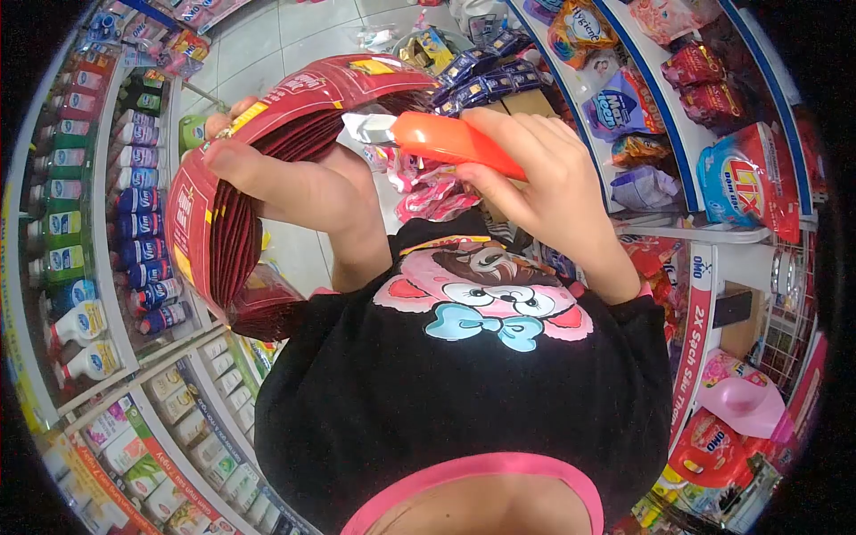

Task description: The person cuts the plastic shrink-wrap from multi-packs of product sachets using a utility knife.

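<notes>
A thick, folded strip of red sachets (192, 209) curves through my left hand (294, 183), whose thumb presses on its near side while fingertips show over the far edge. My right hand (544, 169) is closed around an orange box cutter (446, 141). The cutter's pale metal tip (367, 128) points left, close to the upper part of the strip. Dark inner layers of the sachets fan out between the red faces. The lower end of the strip hangs beside my black shirt (464, 392).
Shelves of bottles (67, 187) run along the left, with rows of small boxes (178, 401) below. On the right, shelves hold detergent bags (740, 174) and a pink bottle (744, 401). Pink packets (437, 196) and dark blue sachet strips (490, 80) lie beyond my hands, near the tiled floor (308, 36).
</notes>
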Available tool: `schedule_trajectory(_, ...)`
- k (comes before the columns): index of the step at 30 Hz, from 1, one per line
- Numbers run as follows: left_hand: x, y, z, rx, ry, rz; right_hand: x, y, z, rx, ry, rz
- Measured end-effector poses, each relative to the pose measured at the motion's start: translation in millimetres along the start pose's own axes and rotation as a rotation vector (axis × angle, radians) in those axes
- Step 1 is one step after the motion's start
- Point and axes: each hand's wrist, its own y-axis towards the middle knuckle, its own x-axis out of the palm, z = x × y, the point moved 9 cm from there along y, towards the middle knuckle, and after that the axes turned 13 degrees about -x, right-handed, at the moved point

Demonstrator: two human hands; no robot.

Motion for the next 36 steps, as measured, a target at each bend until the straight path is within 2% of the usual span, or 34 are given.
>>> schedule_trajectory(11,-1,-1,1,0.042,0.027,-0.025,1,0,0,0.020,-0.009,-0.027)
schedule_trajectory(20,-9,0,-3,0.001,0.044,0.091,4,-3,2,0.040,0.008,0.007)
schedule_trajectory(23,-3,-1,1,0.077,0.209,0.013,7,-3,4,0.071,-0.001,-0.031)
schedule_trajectory(28,-1,-3,2,0.037,0.161,0.103,6,-1,3,0.068,-0.016,0.006)
schedule_trajectory(31,-3,3,5,0.076,0.248,0.037,5,-4,6,0.069,-0.031,-0.015)
schedule_trajectory(34,-4,5,6,0.058,0.131,0.012,8,-6,19,0.130,-0.055,-0.005)
schedule_trajectory(36,-7,5,6,0.072,0.193,0.008,9,-6,20,0.124,-0.052,-0.010)
